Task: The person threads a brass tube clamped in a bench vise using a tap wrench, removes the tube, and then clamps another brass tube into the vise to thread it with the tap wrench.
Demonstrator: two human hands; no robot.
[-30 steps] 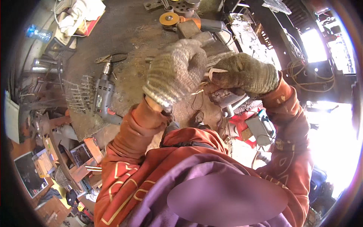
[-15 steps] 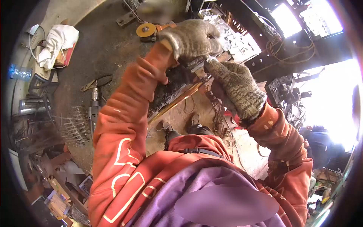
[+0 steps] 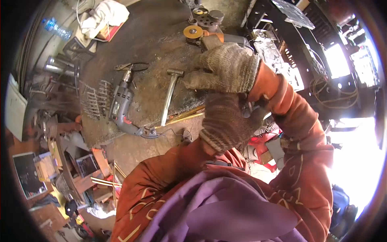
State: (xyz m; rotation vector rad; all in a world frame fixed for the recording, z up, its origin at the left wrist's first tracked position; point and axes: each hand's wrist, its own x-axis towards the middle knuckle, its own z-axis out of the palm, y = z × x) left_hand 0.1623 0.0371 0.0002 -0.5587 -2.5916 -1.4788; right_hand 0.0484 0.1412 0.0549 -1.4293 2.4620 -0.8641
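Observation:
My right hand [image 3: 227,66], in a grey-brown knitted glove, reaches across to the left. Its fingers are stretched out and apart, and nothing shows between them. Below it is my left hand [image 3: 227,121], in a similar striped glove. Its thumb side points right, near the right wrist, while the right hand and forearm hide most of its fingers. I cannot make out whether it holds anything. Left of the hands, a hammer [image 3: 171,94] lies on the dark bench top [image 3: 151,92]. Brass-coloured bars [image 3: 183,117] run along the bench's near edge, partly behind the left hand.
An angle grinder with a yellow disc [image 3: 193,32] lies just beyond the right hand. A power drill [image 3: 123,103], pliers [image 3: 131,66] and a metal rack-like piece [image 3: 96,99] are farther left. White cloth [image 3: 105,18] and a water bottle [image 3: 56,28] sit at the far left.
My left hand has drawn back from near the grinder to below the right hand. My right hand has swung up and left, its fingers now extended. The view has shifted, showing the hammer.

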